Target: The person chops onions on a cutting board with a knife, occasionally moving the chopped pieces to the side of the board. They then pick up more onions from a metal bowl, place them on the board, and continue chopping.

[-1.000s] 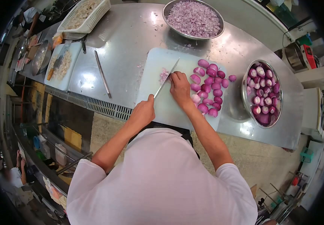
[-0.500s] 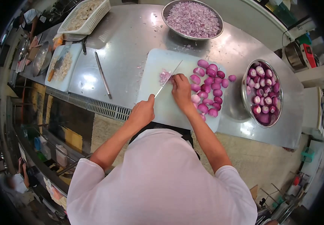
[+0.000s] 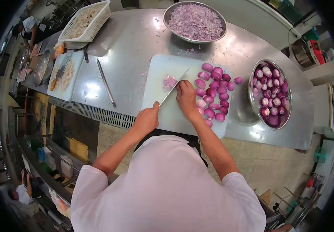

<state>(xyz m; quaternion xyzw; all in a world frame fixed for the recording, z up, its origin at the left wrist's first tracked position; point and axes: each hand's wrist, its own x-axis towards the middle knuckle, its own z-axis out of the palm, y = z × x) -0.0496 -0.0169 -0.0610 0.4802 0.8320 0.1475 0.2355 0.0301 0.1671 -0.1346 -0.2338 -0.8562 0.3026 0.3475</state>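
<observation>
My left hand [image 3: 146, 119] is closed round the handle of a knife [image 3: 173, 88]. The blade slants up and right across a white cutting board [image 3: 155, 99]. Against the blade's right side, my right hand [image 3: 186, 96] is closed with curled fingers. It presses on an onion that the fingers hide. A small heap of chopped onion [image 3: 169, 82] lies just left of the blade. Right of my right hand, several peeled purple onions [image 3: 214, 84] cover the board's right part.
A bowl of chopped onion [image 3: 195, 41] stands at the back. On the right is a metal bowl [image 3: 251, 92] of peeled onions. Leftward lie a metal rod [image 3: 106, 83], a second board [image 3: 70, 79] with a knife [image 3: 60, 72], and a white basket [image 3: 95, 28]. Other people are at far left.
The view has shifted slightly, so the table sits a little lower in the picture. Both hands and the knife keep nearly the same place on the board.
</observation>
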